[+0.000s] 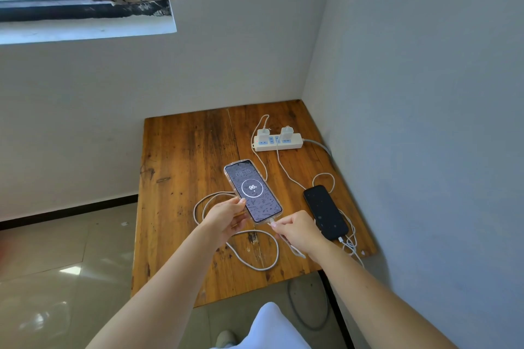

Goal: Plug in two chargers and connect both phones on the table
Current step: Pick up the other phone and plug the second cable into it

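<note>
My left hand (226, 218) holds a phone in a clear case (253, 191) by its lower left edge, above the wooden table (181, 167). Its lit screen shows a 96% charging ring. My right hand (297, 231) pinches the white cable plug (272, 224) at the phone's bottom end. A black phone (325, 212) lies on the table to the right, with a white cable (344, 241) in its near end. Two white chargers (264, 133) (287, 132) stand plugged into a white power strip (278, 143) at the back of the table.
White cable loops (255, 246) lie on the table under my hands. The table stands in a room corner, with walls behind and to the right. The strip's grey cord (320, 146) runs off the right edge. A tiled floor (56, 263) lies to the left.
</note>
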The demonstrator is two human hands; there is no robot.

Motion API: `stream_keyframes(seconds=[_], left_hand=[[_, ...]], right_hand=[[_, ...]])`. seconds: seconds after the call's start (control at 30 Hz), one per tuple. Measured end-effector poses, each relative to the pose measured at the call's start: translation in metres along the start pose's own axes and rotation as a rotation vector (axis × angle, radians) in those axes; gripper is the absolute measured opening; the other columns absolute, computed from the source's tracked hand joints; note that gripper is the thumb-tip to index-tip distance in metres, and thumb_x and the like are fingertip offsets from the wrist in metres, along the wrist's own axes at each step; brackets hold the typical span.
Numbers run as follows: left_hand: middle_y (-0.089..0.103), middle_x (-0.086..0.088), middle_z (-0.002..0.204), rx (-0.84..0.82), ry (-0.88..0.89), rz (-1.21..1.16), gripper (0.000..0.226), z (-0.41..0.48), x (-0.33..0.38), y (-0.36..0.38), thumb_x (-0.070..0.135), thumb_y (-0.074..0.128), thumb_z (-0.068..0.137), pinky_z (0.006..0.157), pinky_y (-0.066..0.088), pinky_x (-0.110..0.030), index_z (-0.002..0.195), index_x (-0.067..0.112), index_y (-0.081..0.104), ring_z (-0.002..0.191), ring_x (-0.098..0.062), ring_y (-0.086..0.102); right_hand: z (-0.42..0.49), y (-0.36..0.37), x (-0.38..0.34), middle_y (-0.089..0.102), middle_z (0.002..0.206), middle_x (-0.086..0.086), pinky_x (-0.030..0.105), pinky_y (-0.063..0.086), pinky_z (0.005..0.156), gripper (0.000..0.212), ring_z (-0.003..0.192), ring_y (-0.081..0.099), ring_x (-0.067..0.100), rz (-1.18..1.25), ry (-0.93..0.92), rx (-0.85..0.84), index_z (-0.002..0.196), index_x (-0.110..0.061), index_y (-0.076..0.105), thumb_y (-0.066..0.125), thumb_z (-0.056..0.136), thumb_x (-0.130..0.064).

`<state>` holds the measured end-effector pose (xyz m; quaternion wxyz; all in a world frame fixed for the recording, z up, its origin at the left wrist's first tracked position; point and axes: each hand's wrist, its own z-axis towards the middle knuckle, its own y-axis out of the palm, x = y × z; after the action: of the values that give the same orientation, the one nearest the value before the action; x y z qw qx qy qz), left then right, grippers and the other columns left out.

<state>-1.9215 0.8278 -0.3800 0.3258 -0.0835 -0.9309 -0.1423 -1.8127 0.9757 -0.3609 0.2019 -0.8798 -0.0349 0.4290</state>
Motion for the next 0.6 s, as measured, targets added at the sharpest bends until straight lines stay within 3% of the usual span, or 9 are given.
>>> stream_keyframes(seconds=[0.13,0.27,0.4,0.6], left_hand=[[0.068,-0.01,0.103,0.026,-0.031,0.022,0.036,0.01,-0.002,0.003,0.013,0.06,0.092,0.06,0.051,-0.024,0.128,0.01,0.058,0.084,-0.017,0.061],[0.069,-0.008,0.097,0.071,-0.071,0.043,0.036,0.023,-0.006,0.006,0.013,0.06,0.092,0.061,0.05,-0.025,0.128,0.011,0.058,0.083,-0.017,0.062],[0.068,-0.008,0.103,0.092,-0.11,0.076,0.038,0.043,-0.013,0.009,0.014,0.059,0.093,0.063,0.05,-0.024,0.131,0.012,0.056,0.086,-0.017,0.062],[0.07,-0.006,0.106,0.13,-0.139,0.116,0.037,0.086,-0.03,0.01,0.015,0.059,0.093,0.06,0.05,-0.023,0.13,0.015,0.058,0.091,-0.017,0.064]], right_hand=[[0.008,-0.001,0.003,0.059,0.06,-0.01,0.019,0.041,0.059,0.021,0.058,0.056,0.003,-0.03,0.026,-0.009,0.078,-0.011,0.074,0.063,0.091,-0.023],[0.02,-0.002,0.008,0.059,0.061,-0.007,0.025,0.044,0.067,0.023,0.062,0.057,0.005,-0.051,0.078,-0.031,0.071,-0.014,0.07,0.063,0.091,-0.024],[0.039,0.001,0.021,0.066,0.066,-0.001,0.024,0.045,0.064,0.025,0.068,0.06,0.012,-0.067,0.124,-0.035,0.074,-0.01,0.074,0.064,0.09,-0.025],[0.078,0.016,0.053,0.065,0.064,0.004,0.019,0.043,0.052,0.035,0.06,0.057,0.014,-0.082,0.181,-0.015,0.064,-0.01,0.072,0.062,0.09,-0.03]])
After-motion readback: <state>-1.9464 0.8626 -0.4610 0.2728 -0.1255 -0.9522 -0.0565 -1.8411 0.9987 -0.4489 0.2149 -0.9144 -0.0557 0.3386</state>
